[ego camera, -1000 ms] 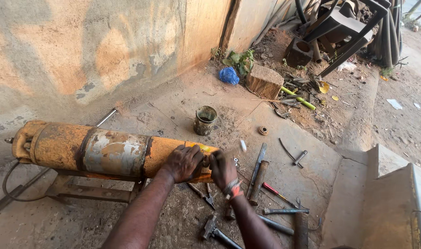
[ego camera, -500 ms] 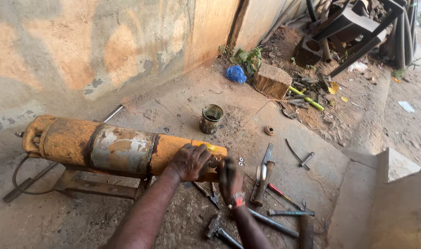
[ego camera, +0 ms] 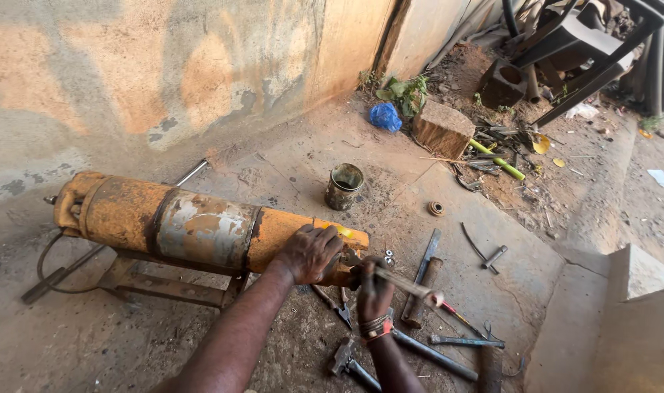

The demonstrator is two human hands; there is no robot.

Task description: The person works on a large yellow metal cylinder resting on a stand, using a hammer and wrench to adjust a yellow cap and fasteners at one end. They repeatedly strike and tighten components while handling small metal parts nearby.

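Left hand (ego camera: pixel 310 251) spreads flat over the near end of the rusty orange cylinder (ego camera: pixel 201 227), steadying it on its low metal stand (ego camera: pixel 157 285), while the right hand (ego camera: pixel 376 290) grips a thin rod (ego camera: pixel 408 285) pointed at that end. A yellow patch (ego camera: pixel 341 230) marks the cylinder; a dirty tin can (ego camera: pixel 344 186) waits beyond.

One view only, from a camera on the person's head, looking steeply down and forward over both forearms at a concrete floor (ego camera: pixel 288 153). It sits close above the work: the left hand (ego camera: pixel 310 252) and right hand (ego camera: pixel 374 290) lie low in the middle of the frame, beside the near end of a rusty cylinder (ego camera: pixel 201 229) lying across the left half. Farther off, the view faces a wall (ego camera: pixel 165 65) along the top and takes in scrap (ego camera: pixel 565 51) at upper right.
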